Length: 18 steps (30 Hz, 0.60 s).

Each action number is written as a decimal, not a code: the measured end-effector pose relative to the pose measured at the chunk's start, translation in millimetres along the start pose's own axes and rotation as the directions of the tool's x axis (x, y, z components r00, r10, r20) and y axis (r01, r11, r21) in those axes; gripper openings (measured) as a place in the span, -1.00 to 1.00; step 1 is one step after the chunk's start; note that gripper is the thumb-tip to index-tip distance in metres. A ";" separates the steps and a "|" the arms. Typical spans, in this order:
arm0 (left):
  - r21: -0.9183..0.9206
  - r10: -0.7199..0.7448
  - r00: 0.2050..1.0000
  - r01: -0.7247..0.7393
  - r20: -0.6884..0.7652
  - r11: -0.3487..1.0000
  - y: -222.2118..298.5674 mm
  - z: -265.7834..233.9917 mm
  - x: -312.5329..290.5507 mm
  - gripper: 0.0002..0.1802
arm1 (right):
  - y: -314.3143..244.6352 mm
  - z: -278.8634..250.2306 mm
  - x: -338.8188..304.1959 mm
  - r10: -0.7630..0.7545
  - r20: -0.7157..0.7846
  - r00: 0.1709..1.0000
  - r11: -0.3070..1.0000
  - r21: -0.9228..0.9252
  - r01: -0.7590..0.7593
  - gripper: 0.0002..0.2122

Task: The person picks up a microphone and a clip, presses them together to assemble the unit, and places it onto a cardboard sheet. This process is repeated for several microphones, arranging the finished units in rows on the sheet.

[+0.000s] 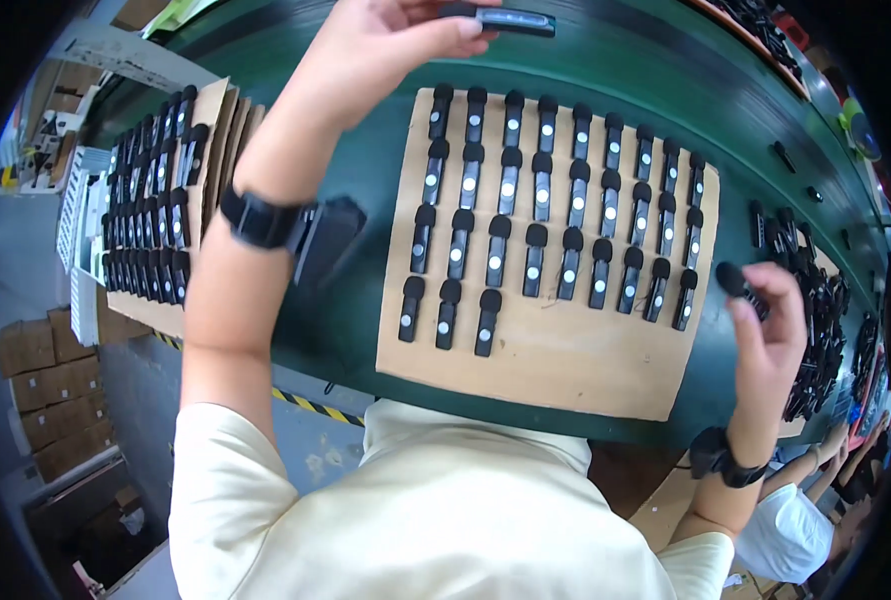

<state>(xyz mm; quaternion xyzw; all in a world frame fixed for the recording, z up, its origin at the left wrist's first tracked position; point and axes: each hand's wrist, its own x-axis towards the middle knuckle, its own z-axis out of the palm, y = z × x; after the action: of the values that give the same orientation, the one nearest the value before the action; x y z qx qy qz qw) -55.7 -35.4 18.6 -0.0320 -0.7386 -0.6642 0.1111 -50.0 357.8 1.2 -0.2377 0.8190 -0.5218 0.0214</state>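
My left hand (405, 42) reaches to the far side of the table and is closed on a slim dark device with a glossy strip (517, 20). What the device is, I cannot tell. At the right, my right hand (773, 325) pinches a small black microphone with a round foam cap (733, 280), just off the cardboard's right edge. Between the hands lies a cardboard sheet (565, 370) with rows of similar microphones (508, 182), foam caps pointing away from me, most with a white dot. The nearest row has three, at its left end.
A dense pile of black microphones (815, 330) lies on the green table (355, 330) beyond my right hand. More microphones (150, 215) fill another cardboard sheet at the left. Cardboard boxes (60, 375) stand on the floor at left. Another person (790, 530) is at lower right.
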 end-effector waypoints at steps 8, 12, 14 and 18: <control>-0.021 0.112 0.993 -0.111 0.034 0.994 4.1 40.0 -148.6 -0.64 | -17.0 62.7 -57.9 -0.019 0.090 0.996 0.942 0.336 -0.012 -0.72; -0.097 0.040 0.996 -0.033 0.074 0.995 -2.1 58.2 -184.6 -0.64 | -24.5 86.9 -54.7 -0.041 0.118 0.992 0.929 0.369 -0.005 -0.71; -0.107 -0.040 0.998 0.046 0.058 0.993 -6.0 65.0 -191.7 -0.64 | -25.1 91.7 -53.8 -0.124 0.134 0.983 0.935 0.347 0.071 -0.72; -0.025 0.075 0.997 -0.074 0.035 0.997 -12.8 70.5 -192.2 -0.64 | -26.1 94.4 -54.8 -0.187 0.141 0.972 0.937 0.322 0.134 -0.72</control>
<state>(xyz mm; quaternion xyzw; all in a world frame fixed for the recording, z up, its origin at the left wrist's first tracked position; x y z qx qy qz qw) 120.3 52.1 -40.1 -0.0725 -0.7309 -0.6675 0.1221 34.9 291.7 -30.8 -0.3410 0.6997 -0.6220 0.0852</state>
